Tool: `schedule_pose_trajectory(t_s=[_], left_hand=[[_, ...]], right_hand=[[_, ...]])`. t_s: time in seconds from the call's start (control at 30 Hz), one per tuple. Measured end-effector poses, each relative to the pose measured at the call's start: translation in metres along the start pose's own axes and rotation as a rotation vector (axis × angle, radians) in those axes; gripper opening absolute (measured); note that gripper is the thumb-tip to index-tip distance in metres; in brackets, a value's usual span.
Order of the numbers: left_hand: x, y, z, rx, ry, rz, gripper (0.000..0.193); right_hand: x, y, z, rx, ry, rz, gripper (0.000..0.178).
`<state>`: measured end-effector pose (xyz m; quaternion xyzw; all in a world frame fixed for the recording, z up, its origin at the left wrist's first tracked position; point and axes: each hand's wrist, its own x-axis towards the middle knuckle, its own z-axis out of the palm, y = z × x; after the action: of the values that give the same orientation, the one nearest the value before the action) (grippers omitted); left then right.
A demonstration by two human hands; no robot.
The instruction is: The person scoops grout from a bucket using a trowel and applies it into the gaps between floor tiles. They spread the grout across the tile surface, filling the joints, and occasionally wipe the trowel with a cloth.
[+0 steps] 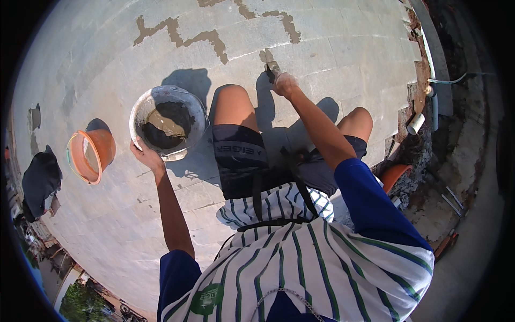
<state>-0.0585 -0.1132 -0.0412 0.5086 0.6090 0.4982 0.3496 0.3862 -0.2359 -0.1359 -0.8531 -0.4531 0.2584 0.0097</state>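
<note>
Left hand [147, 156] is pinching a grubby white bucket [140, 102] by its rim, left of centre; right hand [286, 85]'s gripping a flat-bladed tool [273, 66], upper centre.

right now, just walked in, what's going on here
The right hand holds a trowel, its tip at a small grey-brown patch on the paving. The left hand is at the near left edge of a bucket with grey-brown mix inside. Farther ahead, similar grey-brown streaks zigzag over the paving. An orange pail sits left of the bucket, with neither hand on it.
</note>
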Motion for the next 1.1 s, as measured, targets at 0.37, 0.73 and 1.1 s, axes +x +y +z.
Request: schedule_pose_trajectory(t_s=[0.37, 0.73, 1.1], left_hand=[[0.003, 0.011, 0.02, 0.04, 0.045, 0.039, 0.037], [0.002, 0.002, 0.007, -0.014, 0.025, -0.046, 0.041], [0.011, -0.015, -0.024, 0.034, 0.042, -0.061, 0.041]], right_hand=[[-0.042, -0.006, -0.001, 0.157, -0.16, 0.023, 0.057], [0.026, -0.009, 0.032, 0.13, 0.137, 0.16, 0.062], [0.002, -0.012, -0.009, 0.194, 0.033, 0.032, 0.065]])
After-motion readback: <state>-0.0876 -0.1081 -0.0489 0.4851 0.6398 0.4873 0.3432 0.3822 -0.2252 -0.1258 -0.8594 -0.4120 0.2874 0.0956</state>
